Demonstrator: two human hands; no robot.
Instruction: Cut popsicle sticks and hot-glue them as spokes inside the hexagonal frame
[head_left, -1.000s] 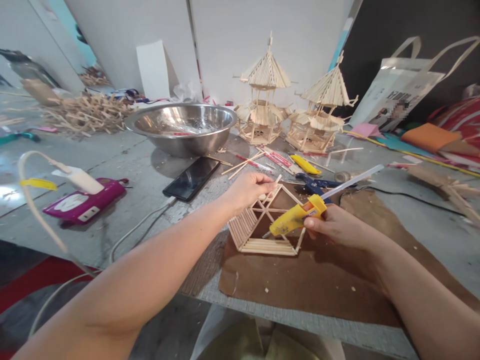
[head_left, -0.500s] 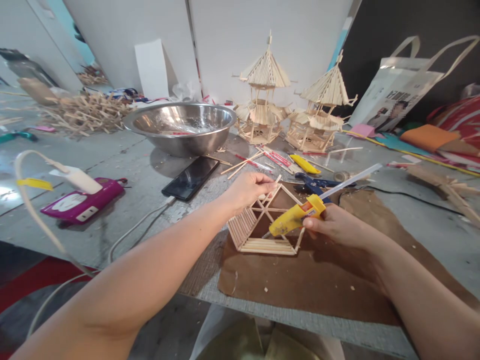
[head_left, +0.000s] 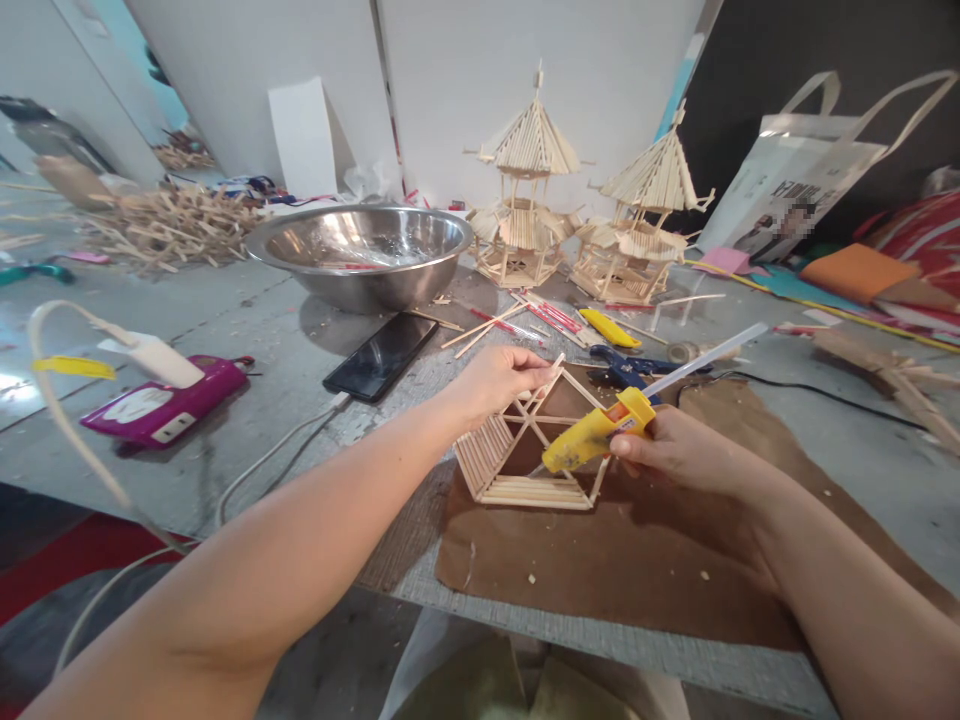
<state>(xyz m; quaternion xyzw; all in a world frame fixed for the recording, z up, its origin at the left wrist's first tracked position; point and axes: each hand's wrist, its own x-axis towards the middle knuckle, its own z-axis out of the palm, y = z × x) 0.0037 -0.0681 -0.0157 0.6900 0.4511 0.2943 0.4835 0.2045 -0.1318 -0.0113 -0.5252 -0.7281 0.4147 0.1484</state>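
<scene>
A hexagonal wooden-stick frame (head_left: pixel 536 500) lies on the brown cloth, with spokes meeting near its middle. Two of its sections, at the left and the front, are filled with sticks laid side by side. My left hand (head_left: pixel 510 383) pinches the frame at its far corner, where a stick end pokes out past the fingertips. In my right hand (head_left: pixel 664 440) is a yellow glue gun (head_left: pixel 592 437), a clear glue stick jutting from its back. Its nozzle points down and left over the frame's front section; I cannot tell whether the tip touches the sticks.
Behind the frame lie loose sticks, a yellow cutter (head_left: pixel 609 328) and blue pliers (head_left: pixel 626 368). Two stick pagodas (head_left: pixel 534 150) stand farther back. A steel basin (head_left: pixel 375 290), a phone (head_left: pixel 381 357) and a purple power strip (head_left: pixel 165 405) with cables are on the left.
My right hand has shifted the glue gun slightly to the right, its nozzle moving a little along the frame's front section. My left hand and the frame have hardly moved.
</scene>
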